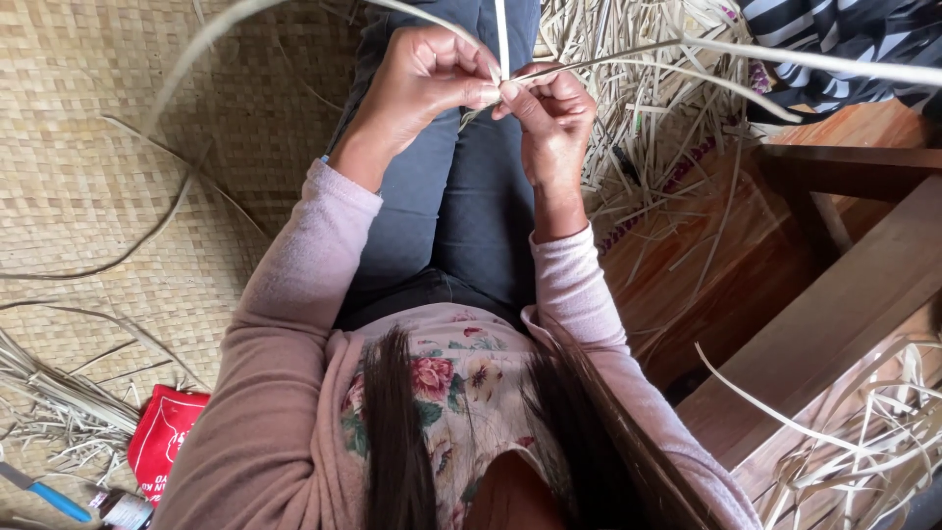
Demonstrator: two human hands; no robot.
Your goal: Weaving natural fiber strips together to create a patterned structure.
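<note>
My left hand (pixel 424 77) and my right hand (pixel 550 110) meet above my lap, fingertips pinched together on a pale thin reed strip (pixel 502 37). The strip runs up out of the frame and also stretches off to the right as a long pale strand (pixel 785 57). Both sleeves are pink. My legs in dark trousers (pixel 461 206) lie below the hands.
A woven straw mat (pixel 108 147) covers the floor at left. A heap of loose reed strips (pixel 648 108) lies at right. Dark wooden furniture (pixel 844 294) stands at right with more strips on it. A red pouch (pixel 167 432) and a blue-handled tool (pixel 44 494) lie bottom left.
</note>
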